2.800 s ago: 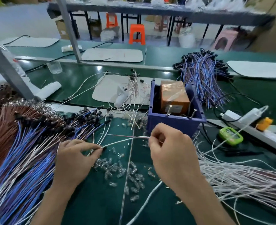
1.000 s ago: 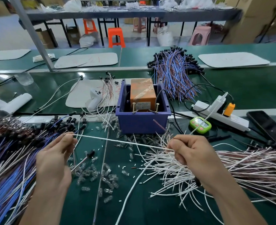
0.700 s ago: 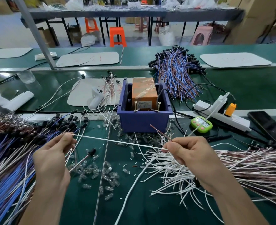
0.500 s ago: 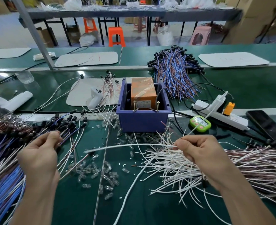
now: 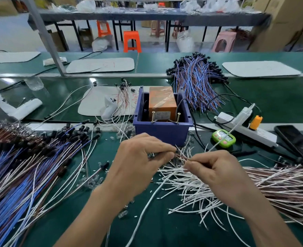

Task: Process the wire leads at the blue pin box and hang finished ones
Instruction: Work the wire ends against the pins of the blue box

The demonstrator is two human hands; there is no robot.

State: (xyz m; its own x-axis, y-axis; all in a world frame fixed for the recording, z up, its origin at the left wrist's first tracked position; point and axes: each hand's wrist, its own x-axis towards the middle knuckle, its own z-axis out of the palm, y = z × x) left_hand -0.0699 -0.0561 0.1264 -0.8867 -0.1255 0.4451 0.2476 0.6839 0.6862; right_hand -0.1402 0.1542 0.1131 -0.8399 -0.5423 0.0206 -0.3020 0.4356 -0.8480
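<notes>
Where the fingertips of both hands almost meet, a thin reddish lead (image 5: 181, 156) spans the small gap, its long axis running roughly left to right. The left hand (image 5: 141, 163) pinches one end, the right hand (image 5: 216, 170) the other. The box (image 5: 163, 131) sits straight ahead, just beyond the left hand, which is nearer its two pins (image 5: 153, 116). A short forward reach should meet them.

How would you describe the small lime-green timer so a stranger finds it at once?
Start at the dark blue plastic box on the green bench. Just right of its front lies the lime-green timer, before the long white power strip. Nothing else nearby is bright green and rounded.
</notes>
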